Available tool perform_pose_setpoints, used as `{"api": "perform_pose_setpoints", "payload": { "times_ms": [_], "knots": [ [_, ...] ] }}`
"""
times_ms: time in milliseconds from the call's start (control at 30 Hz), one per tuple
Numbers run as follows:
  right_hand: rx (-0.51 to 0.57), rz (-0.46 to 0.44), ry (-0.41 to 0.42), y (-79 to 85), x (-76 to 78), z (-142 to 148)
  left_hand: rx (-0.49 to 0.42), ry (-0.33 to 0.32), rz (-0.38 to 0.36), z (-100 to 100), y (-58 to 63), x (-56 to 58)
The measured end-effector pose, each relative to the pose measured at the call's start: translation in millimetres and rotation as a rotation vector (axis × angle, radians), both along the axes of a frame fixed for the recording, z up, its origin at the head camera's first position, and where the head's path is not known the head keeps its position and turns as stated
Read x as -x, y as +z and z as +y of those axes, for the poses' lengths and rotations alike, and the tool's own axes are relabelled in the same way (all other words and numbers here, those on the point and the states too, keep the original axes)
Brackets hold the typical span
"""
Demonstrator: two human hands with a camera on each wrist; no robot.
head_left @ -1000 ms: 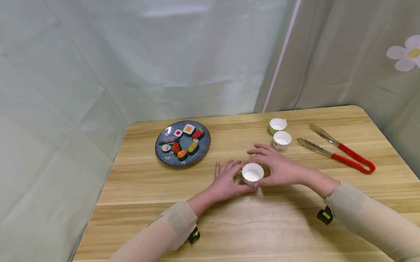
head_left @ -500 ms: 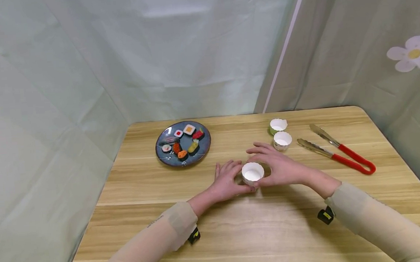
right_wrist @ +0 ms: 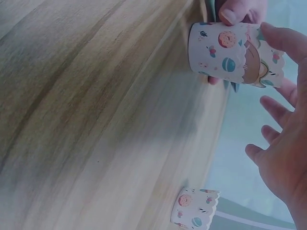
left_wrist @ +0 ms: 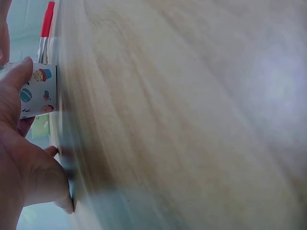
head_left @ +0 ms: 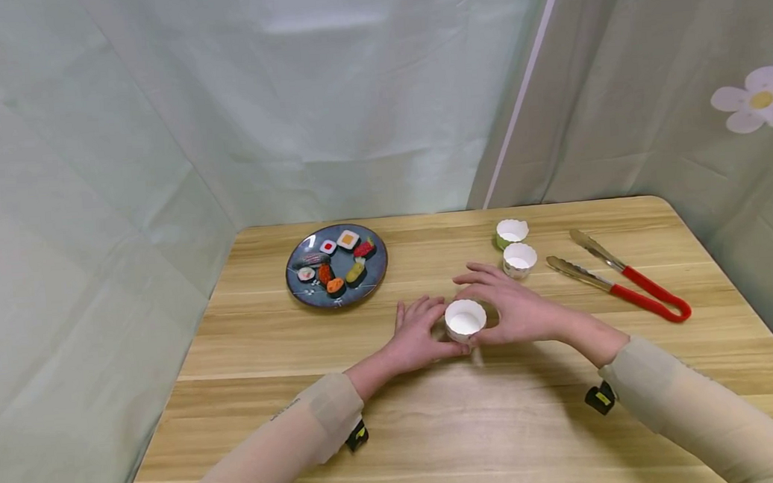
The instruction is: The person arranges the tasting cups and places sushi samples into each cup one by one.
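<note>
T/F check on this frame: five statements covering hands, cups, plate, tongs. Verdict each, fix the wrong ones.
1. The left hand and the right hand hold the same paper cup. True.
2. That cup is tipped on its side. False: it is upright, its opening facing up.
3. The tongs have red handles. True.
4. The plate is bare. False: sushi pieces lie on the plate.
5. The tongs lie between the plate and the held cup. False: they lie on the table to the right of both.
</note>
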State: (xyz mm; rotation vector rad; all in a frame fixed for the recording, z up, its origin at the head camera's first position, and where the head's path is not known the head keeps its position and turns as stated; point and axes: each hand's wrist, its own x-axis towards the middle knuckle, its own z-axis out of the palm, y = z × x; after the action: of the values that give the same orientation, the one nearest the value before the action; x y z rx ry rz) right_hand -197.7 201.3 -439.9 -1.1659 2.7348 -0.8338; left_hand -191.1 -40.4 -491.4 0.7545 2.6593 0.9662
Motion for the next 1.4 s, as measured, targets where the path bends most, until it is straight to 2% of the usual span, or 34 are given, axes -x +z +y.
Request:
{"api": "perform_pose_setpoints", "payload": {
  "times_ms": [167,533,1400],
  "knots": [
    [-0.007,0.004,-0.022,5.3,-0.7,-0.6,-0.001,-0.001,0.01,0.4,1.8,-0.8],
    [0.057,0.027,-0.038,21.6,2.0,3.3,-0.008,0.003,0.006,1.1,0.3,0.3],
    [0.03,0.054,-0.191,29.1,7.5,38.4,-0.007,0.012,-0.018,-0.1,0.3,0.1]
  ]
}}
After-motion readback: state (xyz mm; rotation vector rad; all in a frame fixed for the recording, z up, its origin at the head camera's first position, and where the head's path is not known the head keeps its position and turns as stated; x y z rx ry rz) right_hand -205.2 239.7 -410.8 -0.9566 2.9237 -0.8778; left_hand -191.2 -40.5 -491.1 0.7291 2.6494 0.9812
